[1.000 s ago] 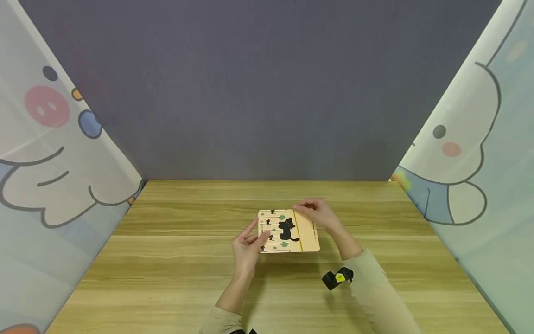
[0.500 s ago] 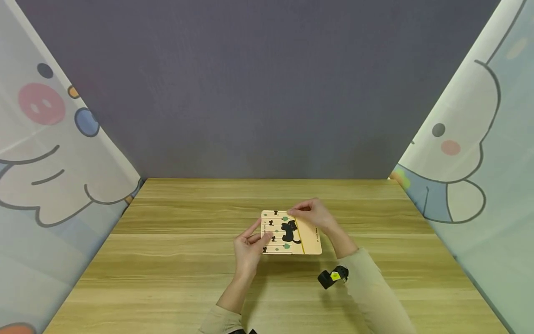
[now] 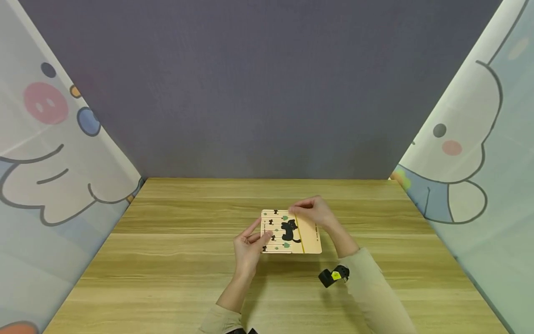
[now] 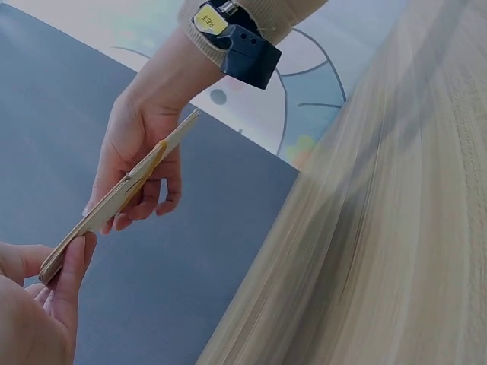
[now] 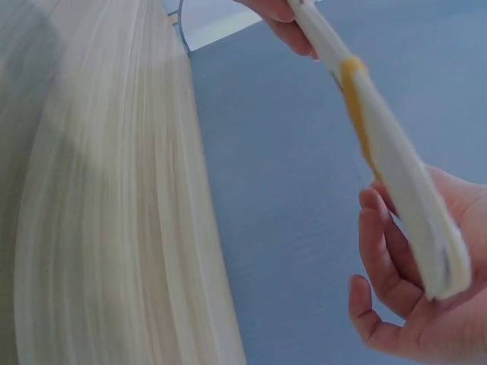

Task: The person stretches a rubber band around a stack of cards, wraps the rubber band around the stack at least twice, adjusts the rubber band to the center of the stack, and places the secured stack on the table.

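A small cream notebook, printed with a black cat and little green trees, is held in the air above the table. My left hand grips its left edge, thumb on top and fingers beneath. A yellow elastic band runs across the cover. At the notebook's far edge my right hand pinches the band's upper end between thumb and fingers. In the right wrist view the band wraps over the notebook's edge down to the right fingertips. Page edges show closed in the left wrist view.
The wood-grain table extends around both hands. A dark grey panel rises at the back. Cartoon-printed cloths hang at both sides. A black wrist camera sits by the right sleeve.
The right hand has shifted slightly left along the notebook's far edge, and the notebook sits a little further right in view. Over the last half second almost nothing moves.
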